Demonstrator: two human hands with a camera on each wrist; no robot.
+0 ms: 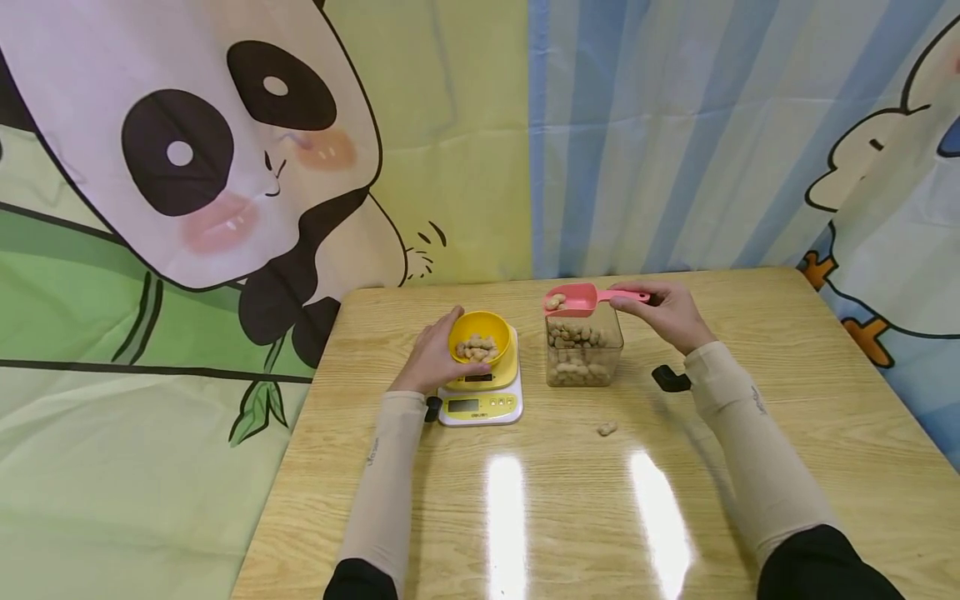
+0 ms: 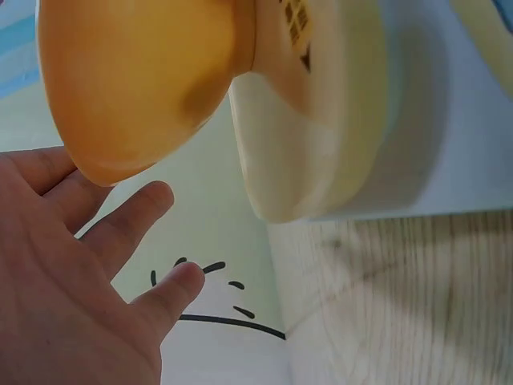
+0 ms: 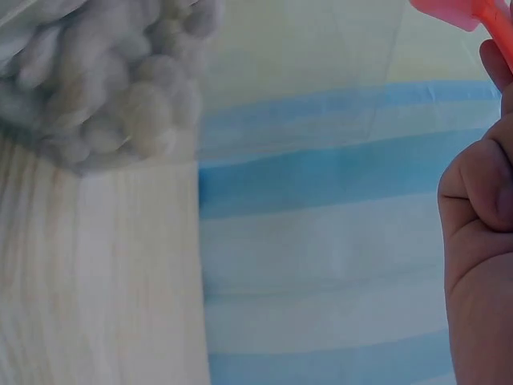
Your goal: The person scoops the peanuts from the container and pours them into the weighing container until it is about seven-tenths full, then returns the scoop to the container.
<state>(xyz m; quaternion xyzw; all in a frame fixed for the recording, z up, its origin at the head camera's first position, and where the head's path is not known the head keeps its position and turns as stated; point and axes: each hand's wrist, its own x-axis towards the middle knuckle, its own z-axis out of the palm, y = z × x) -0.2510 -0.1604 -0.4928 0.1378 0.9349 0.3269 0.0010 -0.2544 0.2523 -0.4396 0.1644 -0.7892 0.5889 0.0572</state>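
Backdrop cloth (image 1: 465, 158), one: printed with a large panda and, farther along, blue stripes; hangs behind the work.

Table (image 1: 558, 525), one: pale wood grain, two bright streaks of light on its surface.

Sleeves, two, cream over black: the left (image 1: 381, 492) and the right (image 1: 757, 450) both stretched across the table.

Kitchen scale (image 1: 483, 392), one: white and yellow, standing on the wood; no reading legible from where I stand.

Storage box (image 1: 617, 354), one: clear, square, part-filled with unshelled peanuts (image 1: 577, 367); beside the scale, well apart from it.

Left hand (image 1: 433, 358): fingers spread along the bowl's outer side, thumb round its near side, holding it between them.

Right hand (image 1: 671, 317): thumb and fingers close together, pinching the scoop's handle.

Bowl (image 1: 480, 321), one: yellow, round, on the scale's platform, with peanuts (image 1: 477, 348) gathered at the bottom.

Scoop (image 1: 581, 298), one: pink, raised over the far part of the box, a few peanuts (image 1: 556, 302) in its pan.

Black fittings, two: one at the left wrist (image 1: 432, 408), one at the right (image 1: 671, 379).

Loose peanut (image 1: 607, 428), one: on bare wood, nearer the person than the box.
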